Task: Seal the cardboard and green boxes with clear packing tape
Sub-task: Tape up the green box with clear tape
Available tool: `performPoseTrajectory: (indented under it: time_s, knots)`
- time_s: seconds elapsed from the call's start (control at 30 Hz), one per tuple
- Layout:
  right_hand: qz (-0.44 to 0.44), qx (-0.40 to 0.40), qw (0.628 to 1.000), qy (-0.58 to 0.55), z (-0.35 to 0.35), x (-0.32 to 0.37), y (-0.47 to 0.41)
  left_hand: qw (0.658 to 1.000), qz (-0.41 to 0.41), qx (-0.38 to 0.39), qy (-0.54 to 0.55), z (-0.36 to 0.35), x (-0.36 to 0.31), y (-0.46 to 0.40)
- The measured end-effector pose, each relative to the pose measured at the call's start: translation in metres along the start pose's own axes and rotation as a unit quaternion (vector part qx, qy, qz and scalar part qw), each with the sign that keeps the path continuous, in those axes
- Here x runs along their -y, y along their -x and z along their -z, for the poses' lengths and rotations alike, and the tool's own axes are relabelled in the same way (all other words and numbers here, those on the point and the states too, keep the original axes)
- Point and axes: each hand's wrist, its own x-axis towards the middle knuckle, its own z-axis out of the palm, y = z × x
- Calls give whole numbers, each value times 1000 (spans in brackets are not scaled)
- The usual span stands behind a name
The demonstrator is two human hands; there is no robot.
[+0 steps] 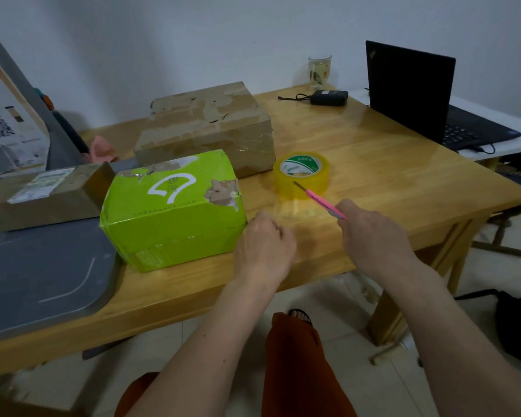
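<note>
A green box [172,210] lies on the wooden table [388,182] at centre left, with torn patches on its top. Behind it stands a brown cardboard box [205,127]. A roll of clear packing tape [302,175] lies flat to the right of the green box. A strip of clear tape [292,209] stretches from the roll toward my left hand [263,246], which pinches its end right beside the green box's right side. My right hand [373,236] grips a pink utility knife [319,200], whose blade points at the strip near the roll.
A flat brown parcel [42,194] lies at the left on a grey board [42,266]. At the back right stand a glass [319,70], a black charger [328,97] and an open black laptop [415,94]. The table's front edge is close to my legs.
</note>
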Motion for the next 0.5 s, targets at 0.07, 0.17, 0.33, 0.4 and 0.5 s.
performPoseTrajectory:
  time_s: [0.07,0.17,0.33,0.4,0.5]
  knots:
    - [-5,11,1000,3,-2,2,-3,1000,-2,-13,5,-2,2,0]
    - [3,10,1000,-4,-3,3,-6,999,-20,-50,-9,-6,6,-1]
    - [29,19,999,13,-7,7,-12,996,-31,-82,-21,-8,8,-4]
    - [33,22,999,16,-9,10,-16,996,-33,-83,-29,-9,9,-4]
    - [39,23,999,19,-12,15,-21,995,-35,-77,-47,-11,9,-4]
